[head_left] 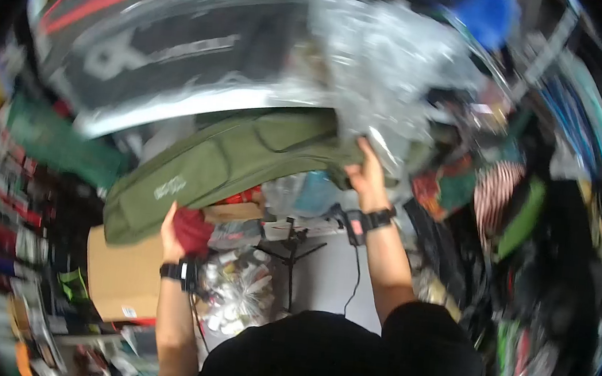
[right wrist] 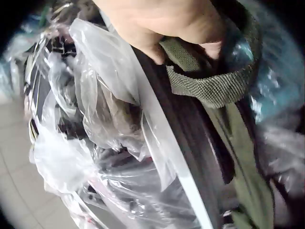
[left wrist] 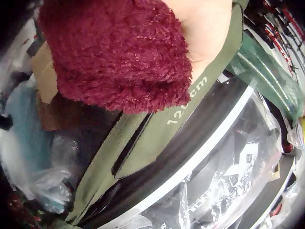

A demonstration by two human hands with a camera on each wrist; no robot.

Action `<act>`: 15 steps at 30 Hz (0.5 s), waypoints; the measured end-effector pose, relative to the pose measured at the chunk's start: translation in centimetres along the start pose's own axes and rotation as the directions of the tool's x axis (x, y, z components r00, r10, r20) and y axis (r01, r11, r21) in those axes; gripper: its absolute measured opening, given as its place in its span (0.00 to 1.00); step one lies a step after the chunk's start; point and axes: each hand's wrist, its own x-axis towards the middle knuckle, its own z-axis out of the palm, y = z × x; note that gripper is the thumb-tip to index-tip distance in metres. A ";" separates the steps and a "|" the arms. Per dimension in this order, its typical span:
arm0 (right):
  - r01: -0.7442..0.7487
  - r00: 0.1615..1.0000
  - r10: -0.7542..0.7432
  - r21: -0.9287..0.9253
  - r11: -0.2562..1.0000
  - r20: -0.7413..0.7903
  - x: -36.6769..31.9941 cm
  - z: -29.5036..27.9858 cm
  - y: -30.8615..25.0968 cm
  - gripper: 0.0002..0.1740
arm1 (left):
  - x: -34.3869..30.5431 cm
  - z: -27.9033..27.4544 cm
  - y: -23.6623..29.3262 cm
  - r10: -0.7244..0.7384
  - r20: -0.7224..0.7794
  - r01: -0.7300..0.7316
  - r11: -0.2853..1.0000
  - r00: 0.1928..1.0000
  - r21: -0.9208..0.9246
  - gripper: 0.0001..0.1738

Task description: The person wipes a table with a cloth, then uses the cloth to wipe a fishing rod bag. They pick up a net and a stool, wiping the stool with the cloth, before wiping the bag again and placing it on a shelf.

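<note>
A long olive-green bag lies slantwise ahead of me, with "120cm" printed on its side in the left wrist view. My left hand is at the bag's near left end and holds a fluffy dark red cloth. The cloth hides most of the fingers in the left wrist view. At the bag's other end, my right hand curls its fingers over the edge. Up close in the right wrist view, that hand grips the bag by its green webbing strap, which loops out below the fingers.
Behind the bag stands a large black plastic-wrapped package with a white edge. Clear plastic wrapping hangs above my right hand. A cardboard box sits below the bag's left end. Near my body are a bag of small items and a black tripod stand.
</note>
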 end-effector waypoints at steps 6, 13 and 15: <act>-0.026 0.984 0.013 0.072 0.997 0.176 -0.6 2.0 -1.6 0.16 | 0.0 -1.0 -1.9 0.014 0.054 -0.016 0.999 0.998 0.039 0.30; 0.011 0.973 -0.038 0.119 0.993 0.227 -2.3 0.4 -0.7 0.19 | 0.9 -3.4 -4.0 -0.036 -0.043 0.046 0.963 0.998 0.266 0.25; 0.090 0.973 -0.120 0.152 0.984 0.199 -0.5 -0.2 -2.0 0.19 | 2.7 -2.3 -4.7 -0.041 -0.076 0.062 0.956 0.996 0.287 0.24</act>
